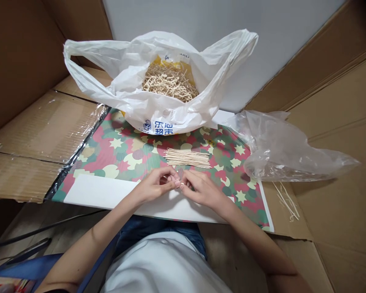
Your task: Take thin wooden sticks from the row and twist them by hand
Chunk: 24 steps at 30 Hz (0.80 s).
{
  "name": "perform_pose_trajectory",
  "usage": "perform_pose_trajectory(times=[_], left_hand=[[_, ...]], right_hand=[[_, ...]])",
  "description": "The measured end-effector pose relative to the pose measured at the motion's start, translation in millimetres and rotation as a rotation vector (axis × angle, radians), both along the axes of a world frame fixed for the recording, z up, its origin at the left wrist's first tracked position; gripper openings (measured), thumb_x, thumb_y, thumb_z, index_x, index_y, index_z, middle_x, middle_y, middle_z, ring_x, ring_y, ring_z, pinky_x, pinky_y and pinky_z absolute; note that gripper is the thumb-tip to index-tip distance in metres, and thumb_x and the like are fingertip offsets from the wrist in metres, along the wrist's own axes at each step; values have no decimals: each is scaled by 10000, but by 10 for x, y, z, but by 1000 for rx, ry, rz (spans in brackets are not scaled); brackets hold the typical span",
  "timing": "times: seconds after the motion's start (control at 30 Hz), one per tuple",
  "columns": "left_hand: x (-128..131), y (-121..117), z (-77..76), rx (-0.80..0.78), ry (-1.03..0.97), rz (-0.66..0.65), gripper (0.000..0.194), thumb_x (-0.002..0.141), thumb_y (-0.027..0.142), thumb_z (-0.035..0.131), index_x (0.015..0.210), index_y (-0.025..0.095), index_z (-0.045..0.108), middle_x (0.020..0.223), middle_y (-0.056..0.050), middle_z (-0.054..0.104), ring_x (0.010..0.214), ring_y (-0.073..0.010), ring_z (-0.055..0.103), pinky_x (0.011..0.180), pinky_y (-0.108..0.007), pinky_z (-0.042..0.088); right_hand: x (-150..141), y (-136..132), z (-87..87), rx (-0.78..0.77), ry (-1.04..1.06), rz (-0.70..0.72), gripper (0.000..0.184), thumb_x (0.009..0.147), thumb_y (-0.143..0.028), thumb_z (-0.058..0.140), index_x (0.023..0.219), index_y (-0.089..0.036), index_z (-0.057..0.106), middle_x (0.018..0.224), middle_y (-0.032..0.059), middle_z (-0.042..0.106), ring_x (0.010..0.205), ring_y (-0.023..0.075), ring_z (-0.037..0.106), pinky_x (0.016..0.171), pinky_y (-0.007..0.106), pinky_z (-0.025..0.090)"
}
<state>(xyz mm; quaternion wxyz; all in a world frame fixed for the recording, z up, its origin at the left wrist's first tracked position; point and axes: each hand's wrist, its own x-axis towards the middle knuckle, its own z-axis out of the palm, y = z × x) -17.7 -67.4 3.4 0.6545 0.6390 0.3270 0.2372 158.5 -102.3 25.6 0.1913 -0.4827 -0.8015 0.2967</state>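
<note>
My left hand [156,185] and my right hand [201,189] meet at the fingertips above a white sheet of card [100,191]. Both pinch a short, thin wooden stick [178,183], mostly hidden by my fingers. Just beyond them, a neat row of thin wooden sticks [187,158] lies side by side on a colourful patterned mat [116,156]. Farther back, a white plastic bag [88,61] stands open, holding a tangled pile of similar sticks [170,83].
A crumpled clear plastic bag [280,152] lies to the right of the mat. Several loose sticks [286,201] rest on the cardboard [332,122] beyond its right edge. Cardboard flaps surround the work area, and a white wall panel [219,32] stands behind the bag.
</note>
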Motion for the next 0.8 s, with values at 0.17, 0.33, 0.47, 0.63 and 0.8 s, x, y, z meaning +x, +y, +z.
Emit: perform_pose_trajectory(times=[0.17, 0.33, 0.47, 0.63, 0.8], left_hand=[[11, -70, -24, 259, -8, 160, 168, 806, 308, 569, 784, 141, 560, 762, -12, 517, 717, -115, 467, 639, -219, 391], [-4, -142, 13, 377, 85, 151, 160, 842, 271, 519, 828, 146, 618, 786, -35, 572, 732, -125, 506, 642, -223, 391], [1, -149, 27, 339, 135, 125, 180, 835, 277, 515, 821, 142, 632, 783, -39, 572, 715, -126, 506, 642, -226, 400], [-2, -74, 23, 198, 188, -18, 241, 828, 325, 507, 767, 125, 629, 702, -23, 576, 660, -125, 494, 621, -232, 387], [-11, -37, 51, 71, 162, -97, 261, 826, 340, 506, 794, 114, 631, 712, -27, 593, 660, -126, 493, 627, -236, 391]], right_hand=[[13, 2, -20, -162, 154, -80, 130, 801, -205, 486, 694, -198, 413, 618, -50, 464, 542, 83, 418, 509, 195, 303], [44, 26, -64, -262, 243, -167, 162, 821, -296, 503, 708, -195, 445, 611, -52, 515, 531, 80, 445, 488, 192, 308], [93, 65, -83, -190, 175, -117, 149, 832, -310, 494, 743, -193, 468, 679, -21, 546, 600, 106, 487, 541, 217, 354], [126, 68, -46, 227, -85, 128, 101, 845, -235, 445, 790, -183, 512, 753, 33, 571, 730, 166, 468, 678, 297, 349], [105, 35, -32, 117, 8, 90, 131, 814, -214, 468, 687, -184, 468, 658, 9, 538, 631, 134, 455, 583, 250, 336]])
